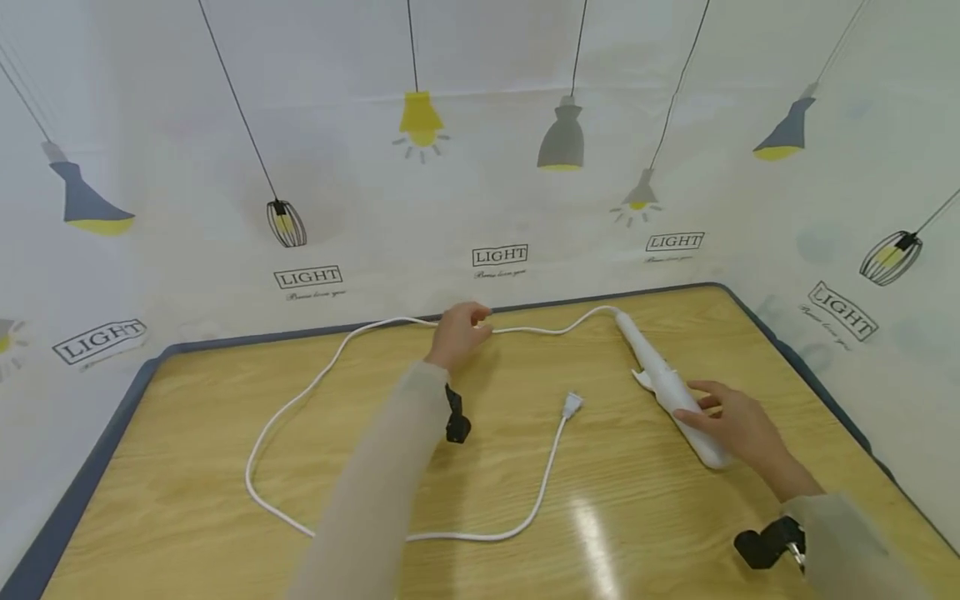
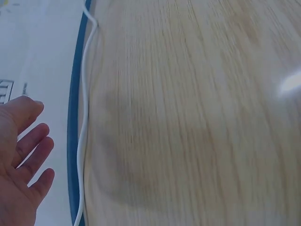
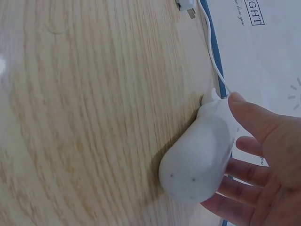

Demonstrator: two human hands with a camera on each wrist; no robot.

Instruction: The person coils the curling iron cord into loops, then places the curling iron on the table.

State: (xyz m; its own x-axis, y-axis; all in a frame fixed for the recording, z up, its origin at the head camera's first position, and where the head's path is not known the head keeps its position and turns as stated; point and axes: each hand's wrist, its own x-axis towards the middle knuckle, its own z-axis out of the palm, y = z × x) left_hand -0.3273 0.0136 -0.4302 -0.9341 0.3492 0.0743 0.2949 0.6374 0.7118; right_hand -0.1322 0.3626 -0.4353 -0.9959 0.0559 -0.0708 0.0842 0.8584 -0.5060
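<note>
A white corded appliance [image 1: 660, 375], shaped like a hair curler with a small lever, lies slanted on the wooden table's right half. My right hand [image 1: 738, 425] is at its thick end, the thumb across the body and the loosely bent fingers along its right side. In the right wrist view the rounded end of the appliance [image 3: 195, 162] covers some fingertips. My left hand [image 1: 457, 333] is over the white cord [image 1: 341, 350] near the table's back edge. The left wrist view shows those fingers [image 2: 37, 150] spread apart, with the cord [image 2: 83, 122] beside them.
The cord loops round the table's left side and ends in a two-pin plug [image 1: 572, 405] near the middle. A dark blue strip [image 1: 600, 297] edges the wooden table [image 1: 637, 517]. Behind and beside it hangs a white sheet [image 1: 345, 150] printed with lamps.
</note>
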